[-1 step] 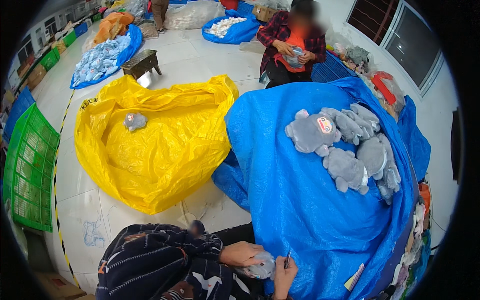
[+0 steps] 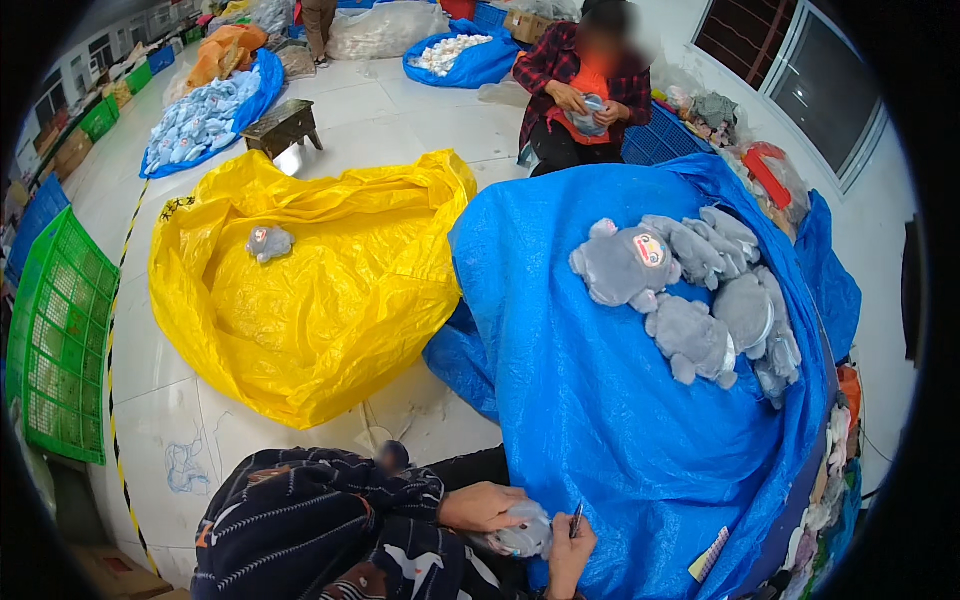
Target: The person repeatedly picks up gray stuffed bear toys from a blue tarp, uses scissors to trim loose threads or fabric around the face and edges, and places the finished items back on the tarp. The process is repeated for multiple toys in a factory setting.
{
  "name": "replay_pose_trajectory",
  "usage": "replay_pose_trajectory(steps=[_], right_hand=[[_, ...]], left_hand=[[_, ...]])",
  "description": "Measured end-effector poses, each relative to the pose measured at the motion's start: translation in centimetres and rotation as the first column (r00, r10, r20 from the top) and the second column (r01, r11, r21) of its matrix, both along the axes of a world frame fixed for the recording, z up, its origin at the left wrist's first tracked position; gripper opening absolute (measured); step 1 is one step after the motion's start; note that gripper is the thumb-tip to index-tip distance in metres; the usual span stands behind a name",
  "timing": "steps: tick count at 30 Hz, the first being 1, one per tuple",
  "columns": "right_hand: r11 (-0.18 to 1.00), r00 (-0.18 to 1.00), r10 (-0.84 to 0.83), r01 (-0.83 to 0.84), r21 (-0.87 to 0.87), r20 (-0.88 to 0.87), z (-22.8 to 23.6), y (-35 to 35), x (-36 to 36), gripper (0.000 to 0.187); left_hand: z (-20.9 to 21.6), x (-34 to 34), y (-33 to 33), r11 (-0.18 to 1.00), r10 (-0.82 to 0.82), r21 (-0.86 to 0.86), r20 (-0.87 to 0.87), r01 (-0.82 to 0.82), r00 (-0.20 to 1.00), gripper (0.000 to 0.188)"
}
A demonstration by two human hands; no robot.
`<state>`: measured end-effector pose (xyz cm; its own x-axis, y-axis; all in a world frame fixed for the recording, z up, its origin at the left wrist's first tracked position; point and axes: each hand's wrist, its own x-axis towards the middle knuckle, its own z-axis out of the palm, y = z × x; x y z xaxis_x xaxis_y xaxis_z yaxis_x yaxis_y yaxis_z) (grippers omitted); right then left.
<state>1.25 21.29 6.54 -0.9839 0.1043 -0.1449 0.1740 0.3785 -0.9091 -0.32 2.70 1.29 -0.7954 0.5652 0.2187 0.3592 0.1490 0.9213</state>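
My left hand [image 2: 480, 507] is closed on a small grey plush toy [image 2: 526, 537] at the bottom of the view, just left of the blue sheet's near edge. Right beside the toy, my right hand [image 2: 568, 558] pinches a slim, dark, pointed tool [image 2: 576, 518] held upright; its exact kind is too small to make out. Several grey plush toys [image 2: 620, 265] lie on the blue sheet [image 2: 560, 400] to the right, one with a pale, colourful face patch. Another small grey plush [image 2: 268, 243] sits in the spread yellow sack [image 2: 330, 330].
Across the blue sheet, a seated person [image 2: 585, 100] handles a grey piece. A low wooden stool [image 2: 283, 125] stands behind the yellow sack. Pale blue plush pieces [image 2: 205, 120] are heaped at far left, and a green plastic crate [image 2: 65, 340] stands on the left.
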Motion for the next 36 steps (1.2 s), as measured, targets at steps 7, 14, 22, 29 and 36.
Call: replay_pose_trajectory(steps=[7,14,22,29,36], right_hand=[[0.982,0.965,0.144,-0.112,0.155,-0.218,1.0,0.8,1.8,0.015],[0.918,0.984,-0.131,0.166,-0.361,0.119,-0.9,-0.6,3.8,0.016],[0.689,0.952,-0.168,0.3,-0.66,0.257,-1.5,0.1,2.9,0.02],[0.846,0.963,-0.167,0.249,-0.471,0.21,-1.3,0.0,2.4,0.019],[0.997,1.0,-0.027,0.027,-0.07,-0.003,-1.6,0.7,3.1,0.027]], left_hand=[[1.1,-0.2,-0.7,0.951,0.11,0.232,0.358,-0.202,0.927,0.029],[0.4,-0.7,-1.0,0.944,-0.015,0.247,0.692,-0.217,0.721,0.034],[0.9,0.1,-2.3,0.915,0.061,0.297,0.569,-0.274,0.82,0.027],[3.4,-1.9,-2.4,0.972,0.227,0.045,0.102,-0.233,0.968,0.02],[0.7,-0.1,-1.4,0.91,0.025,0.308,0.628,-0.277,0.778,0.027]])
